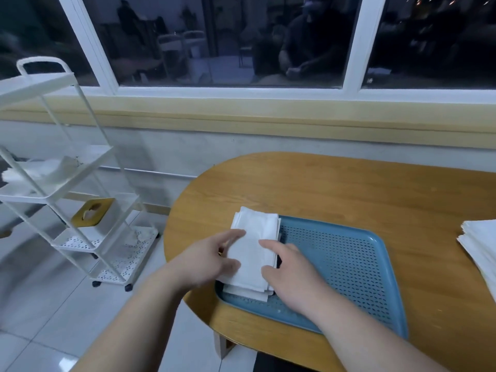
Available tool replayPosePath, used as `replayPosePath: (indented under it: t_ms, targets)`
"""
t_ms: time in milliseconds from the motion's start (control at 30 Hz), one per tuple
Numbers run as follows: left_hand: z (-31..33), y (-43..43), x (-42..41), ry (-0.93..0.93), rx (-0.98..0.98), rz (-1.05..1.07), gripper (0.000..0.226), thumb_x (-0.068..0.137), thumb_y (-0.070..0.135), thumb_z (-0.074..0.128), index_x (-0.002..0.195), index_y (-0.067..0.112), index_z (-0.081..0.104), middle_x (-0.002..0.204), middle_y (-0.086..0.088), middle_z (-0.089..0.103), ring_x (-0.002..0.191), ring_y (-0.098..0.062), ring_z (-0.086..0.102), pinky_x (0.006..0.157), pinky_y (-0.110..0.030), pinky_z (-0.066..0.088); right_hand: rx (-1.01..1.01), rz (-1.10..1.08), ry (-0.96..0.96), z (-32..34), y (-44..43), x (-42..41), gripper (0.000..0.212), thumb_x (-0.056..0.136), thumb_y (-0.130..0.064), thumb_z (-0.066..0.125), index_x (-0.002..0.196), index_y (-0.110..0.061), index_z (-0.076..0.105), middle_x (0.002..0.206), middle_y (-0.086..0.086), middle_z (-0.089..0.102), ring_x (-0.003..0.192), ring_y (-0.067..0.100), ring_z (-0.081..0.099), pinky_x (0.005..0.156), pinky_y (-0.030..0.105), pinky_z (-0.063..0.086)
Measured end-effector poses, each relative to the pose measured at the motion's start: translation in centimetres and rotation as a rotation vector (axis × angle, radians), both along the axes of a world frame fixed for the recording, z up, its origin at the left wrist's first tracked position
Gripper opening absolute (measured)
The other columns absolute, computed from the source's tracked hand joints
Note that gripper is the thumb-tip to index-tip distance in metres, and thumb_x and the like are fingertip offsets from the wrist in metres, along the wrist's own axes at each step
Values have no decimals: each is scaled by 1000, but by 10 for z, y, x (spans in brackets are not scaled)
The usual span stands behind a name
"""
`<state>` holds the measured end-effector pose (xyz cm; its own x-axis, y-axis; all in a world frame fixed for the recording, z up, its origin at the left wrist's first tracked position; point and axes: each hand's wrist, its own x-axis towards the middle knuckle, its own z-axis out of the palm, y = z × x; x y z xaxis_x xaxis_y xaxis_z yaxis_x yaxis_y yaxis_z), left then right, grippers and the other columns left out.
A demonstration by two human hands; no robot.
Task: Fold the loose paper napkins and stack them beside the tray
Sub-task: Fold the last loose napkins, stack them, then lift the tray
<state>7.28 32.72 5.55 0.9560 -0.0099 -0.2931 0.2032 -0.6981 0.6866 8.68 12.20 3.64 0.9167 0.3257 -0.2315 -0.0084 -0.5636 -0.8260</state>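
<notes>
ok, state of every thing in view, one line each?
Folded napkin stack: folded, lying over tray's left rim.
Loose napkins: unfolded, piled at table's right edge.
Tray: flat on table.
Left hand: fingers resting on stack.
Right hand: fingers resting on stack.

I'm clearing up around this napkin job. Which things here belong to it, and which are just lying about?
Job:
- folded stack on the tray's left edge, touched by left hand and right hand
- tray
- loose napkins
- table

Lying about:
- cart
- tissue box on it
- paper on a cart shelf
</notes>
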Motion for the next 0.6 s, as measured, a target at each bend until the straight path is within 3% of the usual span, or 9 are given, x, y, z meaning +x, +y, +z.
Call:
replayPosePath:
  t_ms: [133, 233, 300, 467, 600]
  targets:
    - [-1, 1, 7, -21, 89, -4, 63, 88, 27, 70, 142, 48, 46, 125, 8, 45, 109, -12, 51, 91, -25, 42, -7, -13, -61, -7, 0, 3, 50, 96, -29, 55, 142, -45, 47, 126, -18, 37, 82, 2, 56, 60, 14, 41]
    - [2, -3, 5, -124, 180, 28, 56, 90, 27, 67, 138, 49, 48, 135, 8, 34, 132, -19, 32, 111, -33, 32, 64, -42, -109, -2, -6, 1, 39, 98, -29, 58, 135, -41, 55, 124, -17, 39, 85, -5, 54, 59, 10, 44]
    - [7, -11, -1, -230, 203, 62, 54, 91, 28, 65, 139, 47, 49, 143, 7, 31, 138, -17, 23, 112, -30, 25, 99, -63, -147, 3, -18, -1, 34, 98, -29, 60, 129, -42, 58, 118, -17, 41, 84, -5, 52, 63, 12, 44]
    - [21, -58, -14, -387, 121, -21, 49, 90, 34, 69, 136, 42, 53, 142, 13, 37, 138, -7, 23, 109, -24, 23, 133, -174, -175, 14, -79, -13, 27, 96, -25, 62, 113, -46, 58, 104, -19, 46, 88, -1, 51, 66, 7, 40]
    - [27, -114, -12, -431, 45, -127, 45, 90, 36, 69, 133, 43, 55, 134, 20, 41, 136, -3, 29, 113, -24, 26, 112, -293, -226, 21, -144, -24, 27, 94, -23, 64, 110, -45, 61, 111, -20, 54, 99, -3, 53, 75, 4, 36]
